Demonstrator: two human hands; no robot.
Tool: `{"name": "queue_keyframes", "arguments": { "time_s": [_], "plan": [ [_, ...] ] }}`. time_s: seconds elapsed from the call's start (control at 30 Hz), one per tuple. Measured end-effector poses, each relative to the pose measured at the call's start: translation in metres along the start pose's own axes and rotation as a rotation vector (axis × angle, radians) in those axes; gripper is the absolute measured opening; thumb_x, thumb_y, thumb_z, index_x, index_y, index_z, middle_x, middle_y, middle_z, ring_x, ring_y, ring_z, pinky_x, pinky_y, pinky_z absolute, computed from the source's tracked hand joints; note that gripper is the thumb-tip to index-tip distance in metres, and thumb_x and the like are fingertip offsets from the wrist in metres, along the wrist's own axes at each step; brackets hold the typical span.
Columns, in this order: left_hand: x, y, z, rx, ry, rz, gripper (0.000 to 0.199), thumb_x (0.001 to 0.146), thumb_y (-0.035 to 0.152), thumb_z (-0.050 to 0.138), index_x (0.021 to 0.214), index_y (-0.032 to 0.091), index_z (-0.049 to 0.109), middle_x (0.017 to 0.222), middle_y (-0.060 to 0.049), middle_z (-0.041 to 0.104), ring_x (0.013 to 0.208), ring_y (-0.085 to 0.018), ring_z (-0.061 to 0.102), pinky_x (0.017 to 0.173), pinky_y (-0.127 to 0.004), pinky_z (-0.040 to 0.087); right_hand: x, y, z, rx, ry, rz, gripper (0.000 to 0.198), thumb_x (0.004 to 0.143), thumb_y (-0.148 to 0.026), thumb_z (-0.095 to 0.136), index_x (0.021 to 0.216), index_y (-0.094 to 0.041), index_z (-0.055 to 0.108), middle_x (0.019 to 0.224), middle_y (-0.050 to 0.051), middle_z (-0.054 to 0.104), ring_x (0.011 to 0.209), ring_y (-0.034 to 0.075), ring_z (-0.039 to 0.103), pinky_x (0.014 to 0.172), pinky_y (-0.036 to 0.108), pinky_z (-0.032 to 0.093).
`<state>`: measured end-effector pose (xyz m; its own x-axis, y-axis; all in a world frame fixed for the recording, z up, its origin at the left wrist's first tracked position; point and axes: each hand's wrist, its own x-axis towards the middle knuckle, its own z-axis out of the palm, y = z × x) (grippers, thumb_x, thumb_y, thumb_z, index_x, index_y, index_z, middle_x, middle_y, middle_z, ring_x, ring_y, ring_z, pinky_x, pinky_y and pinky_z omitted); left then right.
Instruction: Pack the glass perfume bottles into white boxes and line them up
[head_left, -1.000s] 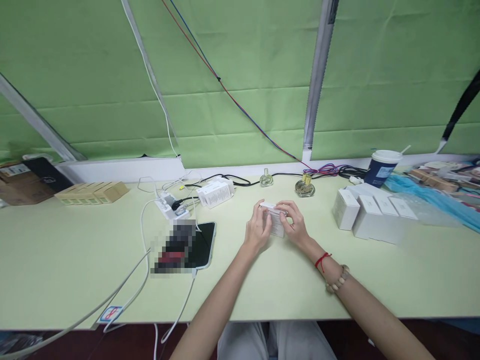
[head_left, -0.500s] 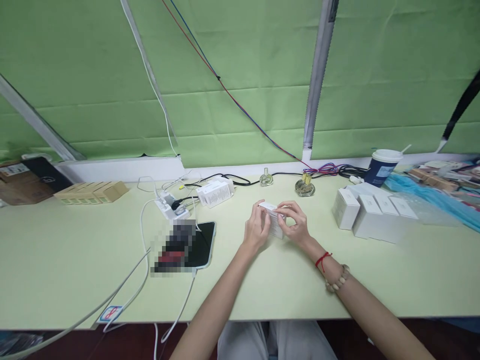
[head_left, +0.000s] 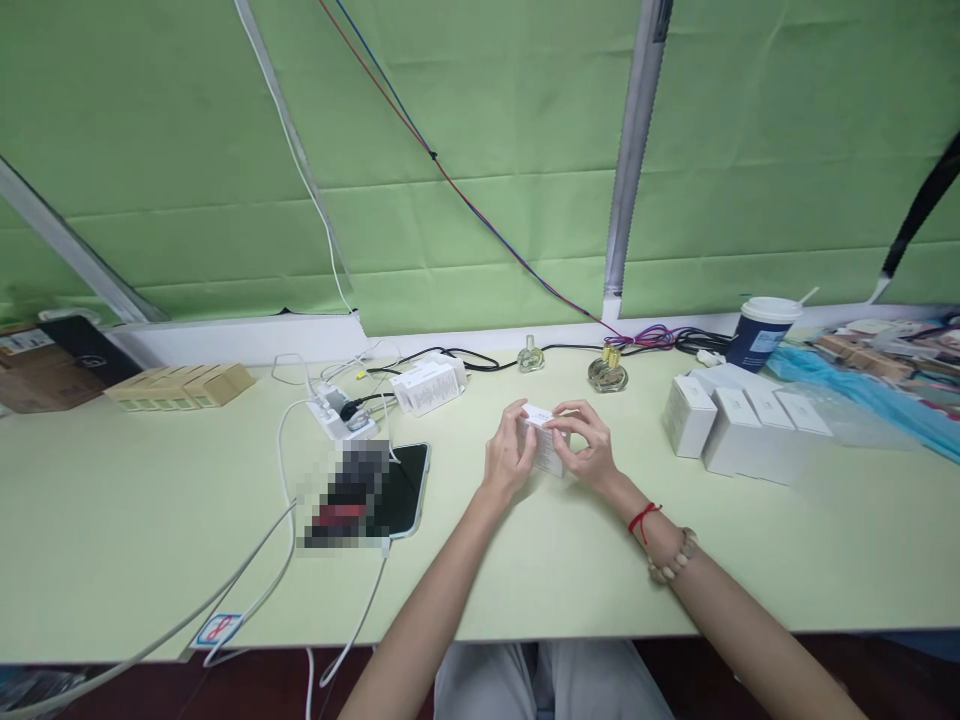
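A small white cardboard box (head_left: 551,455) stands upright on the table between my two hands, its printed top facing up. My left hand (head_left: 510,450) is closed around the box's left side, with the thumb on the near face. At the upper right edge, my right hand (head_left: 587,445) pinches the box with thumb and fingertips. The right wrist wears a red string and a beaded bracelet. Part of the box's sides is covered by my fingers.
Several white boxes (head_left: 742,435) stand to the right, near a dark blue cup (head_left: 759,335). Two glass bottles, one clear (head_left: 530,355) and one gold-topped (head_left: 608,372), sit behind my hands. Left are a tablet (head_left: 405,490), a power strip (head_left: 337,415) with cables, and tan boxes (head_left: 187,387).
The camera view has shifted very slightly. My left fingers uncover a little more of the box's top; both hands stay on the box.
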<state>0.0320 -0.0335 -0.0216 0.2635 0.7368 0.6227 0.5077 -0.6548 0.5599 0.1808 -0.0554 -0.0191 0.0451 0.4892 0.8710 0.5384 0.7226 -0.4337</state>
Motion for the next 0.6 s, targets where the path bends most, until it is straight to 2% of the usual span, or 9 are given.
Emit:
{"name": "queue_keyframes", "arguments": {
  "time_s": [0.23, 0.4, 0.6],
  "plan": [
    [0.0007, 0.0021, 0.0003, 0.004, 0.035, -0.001, 0.03, 0.089, 0.03, 0.033, 0.116, 0.02, 0.039, 0.115, -0.007, 0.054, 0.089, -0.013, 0.058, 0.067, -0.025, 0.047, -0.0011, 0.002, 0.0004, 0.018, -0.007, 0.019, 0.015, 0.074, -0.017, 0.054, 0.08, -0.021, 0.066, 0.092, 0.006, 0.055, 0.072, 0.014, 0.059, 0.061, 0.028, 0.051],
    [0.0028, 0.0022, 0.0014, -0.093, 0.059, -0.06, 0.019, 0.089, 0.032, 0.033, 0.097, 0.02, 0.046, 0.117, -0.007, 0.054, 0.088, -0.012, 0.058, 0.067, -0.024, 0.048, -0.0002, 0.0035, 0.0008, 0.04, -0.006, 0.06, 0.014, 0.075, -0.019, 0.054, 0.078, -0.02, 0.067, 0.09, 0.006, 0.055, 0.073, 0.014, 0.059, 0.06, 0.028, 0.051],
    [0.0073, 0.0047, -0.0007, -0.18, 0.058, -0.083, 0.023, 0.089, 0.035, 0.034, 0.079, 0.019, 0.047, 0.113, -0.007, 0.055, 0.093, -0.013, 0.056, 0.062, -0.021, 0.049, 0.0032, 0.0027, 0.0011, 0.061, 0.013, 0.107, 0.02, 0.079, -0.023, 0.051, 0.067, -0.018, 0.066, 0.088, 0.006, 0.055, 0.063, 0.011, 0.057, 0.059, 0.029, 0.05]
  ]
}}
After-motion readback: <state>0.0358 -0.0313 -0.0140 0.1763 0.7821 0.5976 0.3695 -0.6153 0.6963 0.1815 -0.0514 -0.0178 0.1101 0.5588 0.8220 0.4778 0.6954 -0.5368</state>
